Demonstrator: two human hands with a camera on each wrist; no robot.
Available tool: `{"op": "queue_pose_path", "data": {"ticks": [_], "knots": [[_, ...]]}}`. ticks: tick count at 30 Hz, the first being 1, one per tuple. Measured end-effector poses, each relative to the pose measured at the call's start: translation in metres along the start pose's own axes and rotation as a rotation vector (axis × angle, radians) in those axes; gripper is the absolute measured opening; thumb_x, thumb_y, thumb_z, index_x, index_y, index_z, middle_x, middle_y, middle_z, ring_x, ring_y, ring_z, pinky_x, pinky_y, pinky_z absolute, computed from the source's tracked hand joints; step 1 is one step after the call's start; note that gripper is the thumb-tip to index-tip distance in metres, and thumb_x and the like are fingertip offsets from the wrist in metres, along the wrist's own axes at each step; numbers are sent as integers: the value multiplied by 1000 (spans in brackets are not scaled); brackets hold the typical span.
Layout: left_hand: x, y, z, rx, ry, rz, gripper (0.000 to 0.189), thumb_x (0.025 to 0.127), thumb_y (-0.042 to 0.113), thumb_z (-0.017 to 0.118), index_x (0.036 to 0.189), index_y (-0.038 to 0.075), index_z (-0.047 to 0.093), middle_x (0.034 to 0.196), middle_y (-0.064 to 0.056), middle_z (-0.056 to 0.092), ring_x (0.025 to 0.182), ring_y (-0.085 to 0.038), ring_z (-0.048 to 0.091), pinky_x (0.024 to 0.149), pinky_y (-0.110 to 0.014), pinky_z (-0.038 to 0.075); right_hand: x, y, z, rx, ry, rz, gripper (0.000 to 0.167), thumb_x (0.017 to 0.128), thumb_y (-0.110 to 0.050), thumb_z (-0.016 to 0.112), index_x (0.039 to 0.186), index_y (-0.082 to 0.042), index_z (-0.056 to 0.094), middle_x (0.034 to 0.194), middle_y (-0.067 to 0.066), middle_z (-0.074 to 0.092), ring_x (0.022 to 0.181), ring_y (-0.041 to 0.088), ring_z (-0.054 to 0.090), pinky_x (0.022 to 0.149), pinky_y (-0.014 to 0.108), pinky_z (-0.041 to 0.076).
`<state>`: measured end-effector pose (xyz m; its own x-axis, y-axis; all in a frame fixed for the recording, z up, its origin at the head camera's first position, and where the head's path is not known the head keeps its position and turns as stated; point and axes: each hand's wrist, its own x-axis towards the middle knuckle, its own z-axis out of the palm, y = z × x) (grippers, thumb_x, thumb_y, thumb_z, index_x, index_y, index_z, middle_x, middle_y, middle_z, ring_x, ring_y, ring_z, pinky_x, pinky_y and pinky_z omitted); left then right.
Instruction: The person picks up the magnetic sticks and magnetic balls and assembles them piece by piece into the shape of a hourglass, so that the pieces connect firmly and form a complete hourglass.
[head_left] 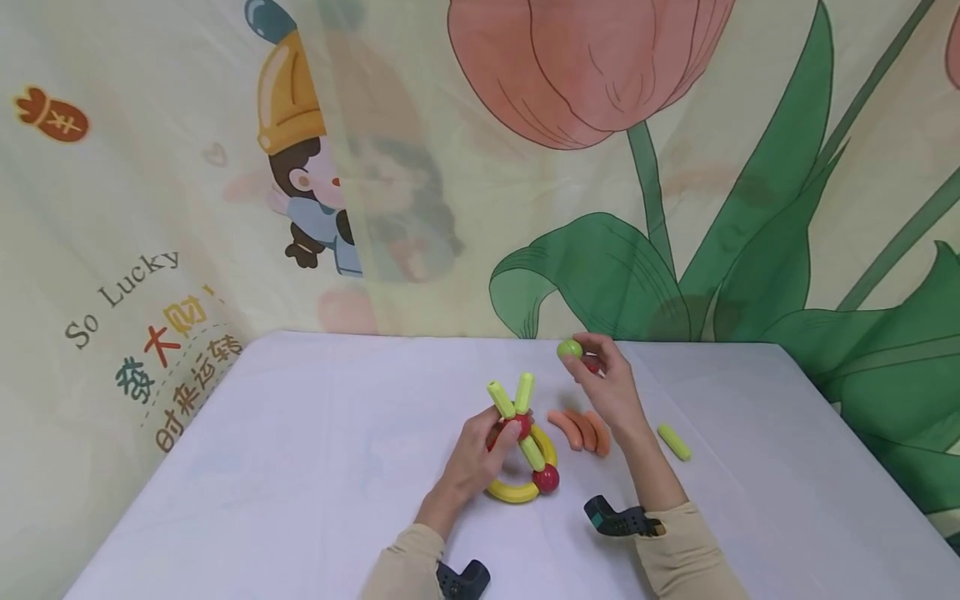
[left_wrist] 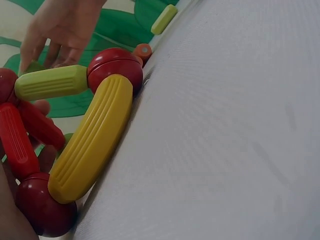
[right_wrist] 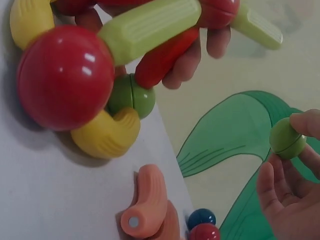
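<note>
My left hand (head_left: pixel 472 457) holds a magnetic rod-and-ball structure at its upper part, with the thumb near a red ball (head_left: pixel 517 427). Curved yellow rods (head_left: pixel 513 492) form its base, joined by another red ball (head_left: pixel 546 478) and a green ball (right_wrist: pixel 145 102). Red rods (left_wrist: pixel 19 142) and a light green rod (head_left: pixel 532 454) rise from the base, and two more light green rods (head_left: pixel 524 392) stick up from the top. Farther back and to the right, my right hand (head_left: pixel 611 387) pinches a loose green ball (head_left: pixel 570 349) between thumb and fingers, apart from the structure.
Several curved orange rods (head_left: pixel 581 432) lie together right of the structure. Beyond them sit a blue ball (right_wrist: pixel 202 219) and a red ball (right_wrist: pixel 204 232). One light green rod (head_left: pixel 674 442) rests to the right on the white-covered table (head_left: pixel 300 467). A printed curtain (head_left: pixel 420 167) hangs behind.
</note>
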<state>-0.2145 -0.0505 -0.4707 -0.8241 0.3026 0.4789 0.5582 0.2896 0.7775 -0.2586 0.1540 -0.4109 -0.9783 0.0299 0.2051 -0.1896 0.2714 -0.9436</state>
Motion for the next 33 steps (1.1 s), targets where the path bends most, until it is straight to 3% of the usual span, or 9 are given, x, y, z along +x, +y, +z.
{"op": "queue_pose_path", "data": {"ticks": [4,9,12,16,19,27,33], "knots": [[0,-1,0,22,25,29,29,99,15,38,109,9,65,99,-3,70,83,-8,59,73,-22,49,-2,-7,1,11,-22,-29,45,91,-29,63,130,-13,47,125,8,53,108,22,51,78,13,47],[0,-2,-1,14,3,-18,25,97,14,44,111,7,63,99,-5,69,84,-9,60,74,-22,50,-7,-17,7,6,-40,-86,44,91,-24,63,131,-13,47,124,9,54,109,22,52,81,10,45],[0,-2,0,-11,-16,-42,24,96,20,49,113,9,61,102,-2,69,87,-8,62,78,-23,53,-15,-34,11,-14,-61,-117,43,92,-16,61,131,-7,46,124,13,53,110,25,52,83,14,46],[-1,-2,0,-12,-26,-49,25,96,26,51,115,12,60,103,1,68,86,-5,61,77,-22,53,-19,-40,16,-40,-75,-160,42,92,-14,60,131,-7,45,127,11,52,110,24,53,86,22,45],[0,-2,0,-8,-22,-36,25,96,26,51,114,12,61,102,0,67,84,-6,61,75,-22,53,-18,-31,20,-28,-77,-204,42,92,-18,62,130,-14,46,127,4,53,110,19,53,88,24,44],[1,-2,0,5,-12,-2,23,96,25,51,113,12,60,101,0,67,87,-7,62,79,-23,54,-22,-38,32,29,-109,-299,42,90,-15,64,128,-16,48,125,2,55,110,20,56,90,24,46],[1,-4,1,-5,-15,12,21,96,25,52,112,14,59,100,1,67,88,-7,63,80,-24,54,-28,-50,42,-5,-139,-330,41,90,-13,64,128,-15,48,126,1,54,111,17,55,96,38,44]]}}
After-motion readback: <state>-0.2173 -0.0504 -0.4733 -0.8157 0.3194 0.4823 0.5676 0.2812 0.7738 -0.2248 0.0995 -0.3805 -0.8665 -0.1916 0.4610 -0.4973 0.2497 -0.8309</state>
